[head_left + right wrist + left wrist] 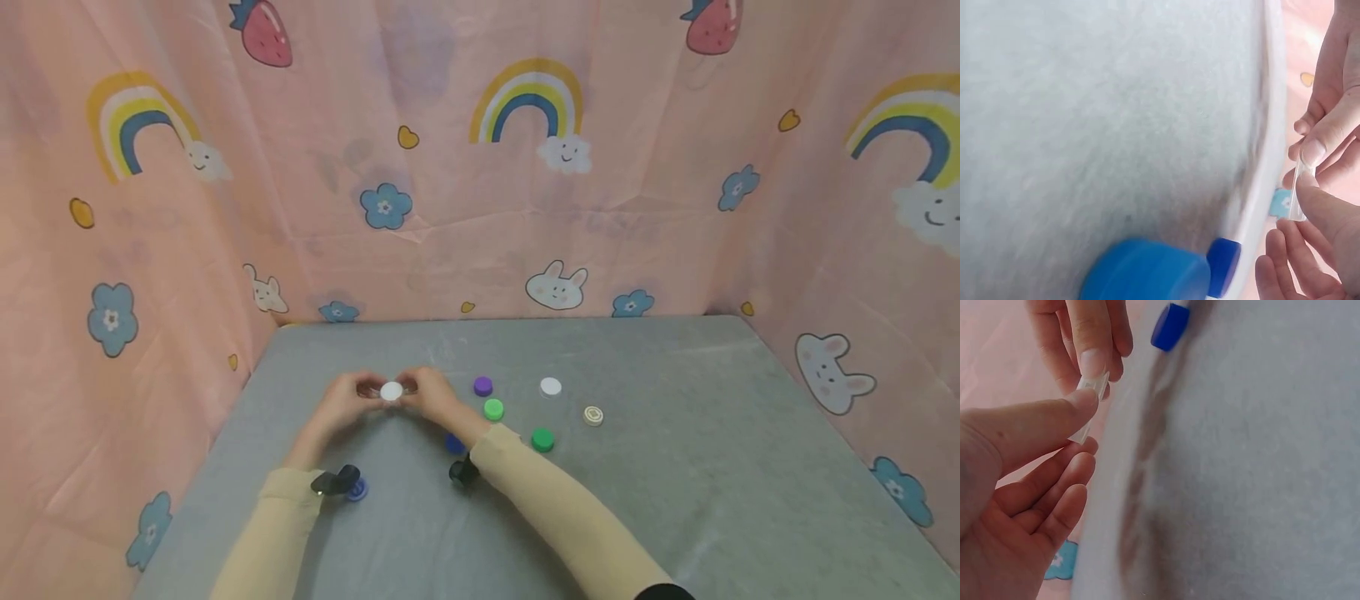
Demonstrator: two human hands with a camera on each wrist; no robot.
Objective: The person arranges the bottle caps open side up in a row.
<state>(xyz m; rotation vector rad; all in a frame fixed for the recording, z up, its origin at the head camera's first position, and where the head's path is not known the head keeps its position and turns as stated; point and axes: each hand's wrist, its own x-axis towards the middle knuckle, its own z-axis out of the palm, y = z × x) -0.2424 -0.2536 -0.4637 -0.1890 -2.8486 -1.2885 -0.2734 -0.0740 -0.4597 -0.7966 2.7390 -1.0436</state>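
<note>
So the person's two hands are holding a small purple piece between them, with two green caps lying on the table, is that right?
Not quite: the piece is white, not purple, as the head view shows. The left hand and right hand do hold it between them, and two green caps, one light, one dark, lie on the table.

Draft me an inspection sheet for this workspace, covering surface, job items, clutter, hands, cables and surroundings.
Surface: grey table, faint pale marks.
Job's things: white disc, held up edge-on to the wrist cameras.
Clutter: purple cap, light green cap, dark green cap, white cap and patterned disc lying apart; blue cap and blue round piece, both partly hidden.
Hands: left hand and right hand both pinch the white disc.
Cables: nothing seen.
Surroundings: pink curtain printed with rainbows, flowers and rabbits.
</note>
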